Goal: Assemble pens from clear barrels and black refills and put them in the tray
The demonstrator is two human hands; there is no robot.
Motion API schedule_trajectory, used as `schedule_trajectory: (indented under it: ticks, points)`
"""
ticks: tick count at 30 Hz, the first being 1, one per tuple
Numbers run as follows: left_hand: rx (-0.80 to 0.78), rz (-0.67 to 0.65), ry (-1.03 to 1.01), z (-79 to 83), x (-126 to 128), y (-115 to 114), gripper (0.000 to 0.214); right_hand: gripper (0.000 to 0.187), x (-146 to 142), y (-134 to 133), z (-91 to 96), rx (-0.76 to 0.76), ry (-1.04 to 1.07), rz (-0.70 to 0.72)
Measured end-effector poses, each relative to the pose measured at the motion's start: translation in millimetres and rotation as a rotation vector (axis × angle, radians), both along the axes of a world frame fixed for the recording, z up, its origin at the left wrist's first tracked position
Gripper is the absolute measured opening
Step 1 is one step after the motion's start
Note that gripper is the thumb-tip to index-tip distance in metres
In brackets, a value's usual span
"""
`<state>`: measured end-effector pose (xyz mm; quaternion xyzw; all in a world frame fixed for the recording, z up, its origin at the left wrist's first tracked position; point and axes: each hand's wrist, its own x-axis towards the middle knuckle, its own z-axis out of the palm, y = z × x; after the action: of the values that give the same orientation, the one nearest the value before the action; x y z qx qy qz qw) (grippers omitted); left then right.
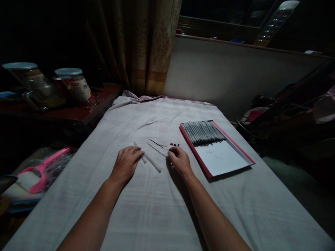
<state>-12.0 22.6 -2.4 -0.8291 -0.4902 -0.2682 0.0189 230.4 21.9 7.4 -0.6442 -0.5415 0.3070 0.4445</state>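
My left hand rests on the cloth with its fingers closed at the upper end of a whitish, translucent pen barrel. A second pale barrel lies partly under those fingers, crossing behind the first. Between the hands, a thin pen refill points up and to the left, its near end pinched in my right hand. A darker refill lies just beyond it. Behind my right fingers are small pen pieces: a red one and black ones. My right fingertips are partly hidden.
An open red-edged box on the right holds a row of clear, black-tipped pens. Jars stand on a dark red side table at left. Below it lies a pink-handled item. A wall and curtain bound the far side.
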Motion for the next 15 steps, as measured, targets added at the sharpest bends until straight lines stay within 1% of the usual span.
schedule_trajectory:
  ticks: [2,4,6,10,13,15]
  points:
    - [0.0,-0.039,0.021,2.9,-1,5,0.019,0.024,10,-14,-4.9,0.03,0.205,-0.075]
    - [0.007,-0.085,0.059,6.3,-1,11,0.014,0.03,17,-26,-5.3,0.041,0.304,-0.122]
    - [0.029,-0.137,0.114,9.6,-1,17,0.012,0.032,21,-36,-2.9,0.056,0.364,-0.161]
    - [0.099,-0.212,0.196,13.7,0,25,0.017,0.033,21,-47,1.0,0.1,0.46,-0.234]
    - [0.163,-0.236,0.176,13.9,1,25,0.018,0.035,22,-50,1.0,0.125,0.482,-0.273]
    - [0.205,-0.242,0.134,13.2,0,20,0.018,0.036,23,-50,1.4,0.138,0.486,-0.292]
